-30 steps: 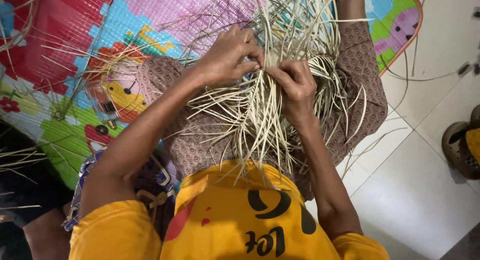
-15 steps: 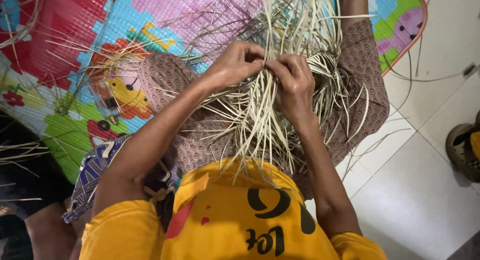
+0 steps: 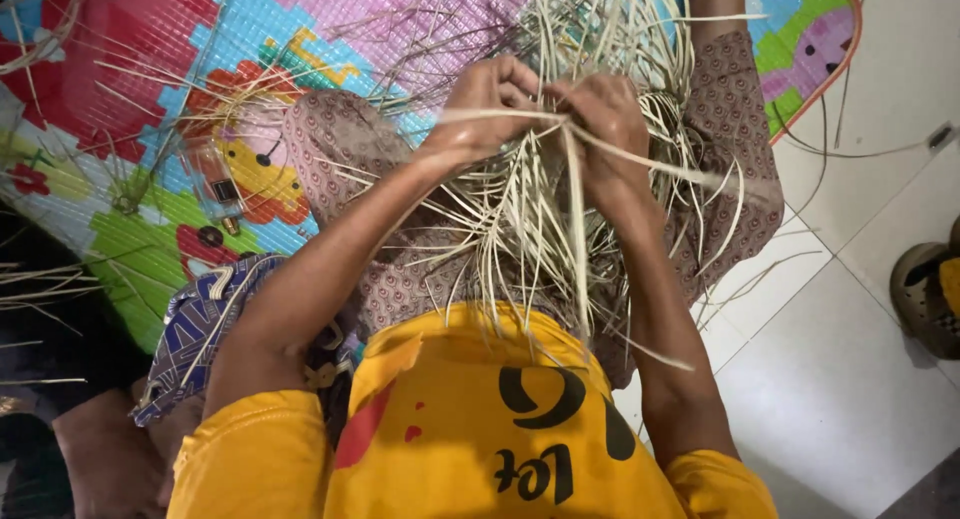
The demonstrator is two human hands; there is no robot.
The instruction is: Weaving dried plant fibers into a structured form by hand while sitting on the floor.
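Straw strips (image 3: pixel 540 209) | both hands pinch (fingertips hidden) | weave underneath obscured

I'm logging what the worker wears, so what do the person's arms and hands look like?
Both arms are bare from short yellow sleeves down. The left hand and right hand wear no gloves; no rings or watch show. The yellow shirt has black and red markings.
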